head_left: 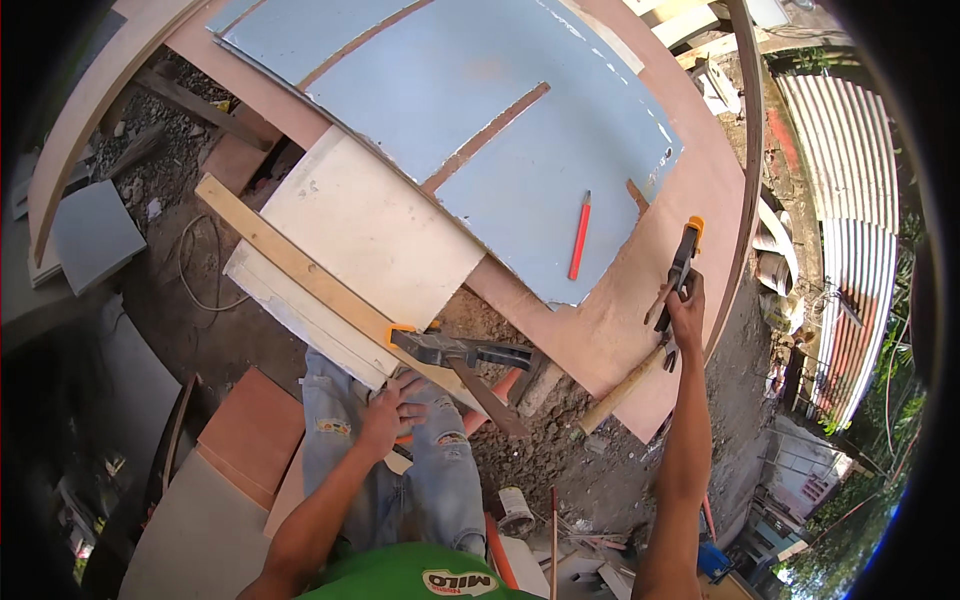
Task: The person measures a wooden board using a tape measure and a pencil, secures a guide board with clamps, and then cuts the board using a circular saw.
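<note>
Upper centre: pale-blue flat panel [490, 60], brown-striped, bearing a slim red pencil [579, 240]. Right: orange-tipped black bar clamp [684, 256]. Centre left: cream rectangular board [372, 222].

a pinkish plywood tabletop [610, 330] is largely covered by a pale blue panel [400, 110] — chipped along its edges and crossed by brown stripes. on the panel, a red pencil-like tool [580, 238] is laid. near the tabletop's lower corner, a hammer [628, 390] is rested, its handle end left jutting past the edge. the panel is met by a white board [370, 220] — crossed by a wooden strip [290, 255].
</note>
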A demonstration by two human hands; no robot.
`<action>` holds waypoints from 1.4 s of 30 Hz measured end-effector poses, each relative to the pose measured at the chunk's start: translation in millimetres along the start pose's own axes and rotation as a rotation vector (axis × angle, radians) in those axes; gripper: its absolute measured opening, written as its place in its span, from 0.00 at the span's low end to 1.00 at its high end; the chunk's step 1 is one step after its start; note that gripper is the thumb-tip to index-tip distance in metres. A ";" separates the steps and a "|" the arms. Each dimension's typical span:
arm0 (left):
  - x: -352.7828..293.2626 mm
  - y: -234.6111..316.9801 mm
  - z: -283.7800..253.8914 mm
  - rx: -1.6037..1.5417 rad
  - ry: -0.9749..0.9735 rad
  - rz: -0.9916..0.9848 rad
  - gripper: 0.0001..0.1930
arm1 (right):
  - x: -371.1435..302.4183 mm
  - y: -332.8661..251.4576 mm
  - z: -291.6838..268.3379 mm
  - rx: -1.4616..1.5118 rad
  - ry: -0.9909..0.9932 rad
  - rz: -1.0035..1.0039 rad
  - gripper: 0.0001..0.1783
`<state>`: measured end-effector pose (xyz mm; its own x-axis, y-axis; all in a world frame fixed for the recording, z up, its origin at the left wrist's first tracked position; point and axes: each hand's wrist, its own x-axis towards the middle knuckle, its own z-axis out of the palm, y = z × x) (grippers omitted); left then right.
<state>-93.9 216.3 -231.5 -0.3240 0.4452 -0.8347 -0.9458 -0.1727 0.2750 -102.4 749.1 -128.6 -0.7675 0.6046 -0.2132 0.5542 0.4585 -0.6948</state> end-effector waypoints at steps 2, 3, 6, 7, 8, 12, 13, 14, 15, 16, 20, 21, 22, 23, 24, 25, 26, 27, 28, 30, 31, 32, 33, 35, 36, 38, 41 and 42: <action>-16.1 3.8 -19.0 0.231 -0.049 -0.067 0.34 | -6.3 -47.0 6.1 0.174 -0.091 -0.017 0.31; -27.6 10.5 -30.3 0.202 -0.033 -0.047 0.34 | -11.8 -73.0 15.4 0.340 -0.125 0.037 0.33; -62.1 43.2 -56.6 0.454 -0.235 0.096 0.27 | -36.9 -158.2 47.0 0.727 -0.304 -0.014 0.39; -72.8 61.4 -68.3 0.539 -0.245 0.134 0.22 | -42.8 -187.2 60.0 0.882 -0.398 -0.045 0.41; -81.9 79.9 -78.3 0.623 -0.274 0.147 0.20 | -47.4 -216.0 73.3 0.959 -0.500 -0.036 0.46; -82.6 164.7 -121.6 0.342 0.151 0.580 0.14 | -57.8 -317.9 134.8 0.963 -0.831 -0.015 0.48; -73.9 184.6 -132.9 0.263 0.254 0.676 0.14 | -59.1 -338.8 150.4 0.788 -0.834 -0.004 0.43; -63.4 203.4 -143.9 0.207 0.367 0.734 0.14 | -56.9 -356.7 169.9 0.666 -0.885 -0.042 0.40; -51.6 218.6 -152.1 0.134 0.375 0.831 0.17 | -52.7 -372.9 187.4 0.513 -0.894 -0.046 0.37; -37.7 231.3 -157.1 0.080 0.409 0.881 0.21 | -43.3 -387.9 206.6 0.315 -0.971 -0.251 0.33; 3.5 257.4 -162.5 -0.060 0.141 0.757 0.52 | -17.5 -431.8 269.5 -0.288 -1.010 -0.442 0.31; 9.8 258.0 -158.7 -0.063 0.095 0.723 0.53 | -8.8 -441.9 284.7 -0.343 -1.034 -0.548 0.34; 15.7 259.5 -154.9 -0.065 0.056 0.672 0.53 | -1.7 -452.1 296.7 -0.497 -1.043 -0.669 0.36; 20.3 260.8 -151.5 -0.080 0.057 0.685 0.53 | 4.6 -462.2 308.4 -0.726 -1.009 -0.732 0.37; 23.7 260.6 -147.6 -0.020 0.043 0.675 0.55 | 8.3 -470.4 318.7 -0.670 -1.044 -0.801 0.37; 26.3 260.9 -145.0 0.046 0.029 0.645 0.57 | 12.1 -479.6 325.8 -0.977 -1.023 -0.839 0.37; 28.2 261.7 -144.1 0.023 0.031 0.658 0.57 | 15.0 -487.1 333.8 -1.255 -0.983 -0.903 0.38; 30.1 263.4 -144.3 0.030 0.012 0.637 0.59 | 17.4 -492.9 343.9 -1.297 -0.994 -0.876 0.38; 32.3 266.3 -145.5 0.041 -0.006 0.618 0.60 | 19.5 -497.7 354.2 -1.355 -1.045 -0.919 0.39; 36.4 274.8 -149.7 0.091 -0.014 0.622 0.60 | 23.7 -506.4 372.1 -1.415 -1.100 -0.971 0.39; 38.2 279.7 -152.0 0.156 -0.022 0.612 0.61 | 24.4 -509.1 380.7 -1.465 -1.144 -1.003 0.39; 39.7 284.8 -153.4 0.148 -0.021 0.617 0.61 | 24.1 -510.6 388.7 -1.514 -1.188 -1.032 0.39; 41.2 290.2 -154.4 0.166 -0.084 0.614 0.60 | 23.1 -512.0 396.9 -1.514 -1.196 -1.032 0.39; 43.0 300.5 -156.2 0.184 -0.147 0.610 0.58 | 20.0 -515.0 412.4 -1.574 -1.252 -1.112 0.37; 43.6 305.1 -157.0 0.249 -0.215 0.559 0.56 | 18.1 -516.9 418.7 -1.546 -1.267 -1.120 0.37; 42.6 309.8 -158.9 0.307 -0.278 0.508 0.54 | 15.5 -521.9 430.6 -1.619 -1.300 -1.126 0.33; 42.0 310.2 -160.9 -0.025 -0.506 0.307 0.48 | 17.1 -531.7 444.3 -1.750 -1.307 -1.141 0.30; 43.3 310.0 -161.2 -0.023 -0.522 0.331 0.46 | 19.5 -535.2 447.3 -1.752 -1.314 -1.138 0.30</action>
<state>-397.7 40.4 -259.3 -0.5740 0.7346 -0.3618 -0.7941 -0.3915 0.4649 -558.1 224.2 -68.2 -0.1702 -0.3491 -0.9215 -0.8893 0.4573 -0.0090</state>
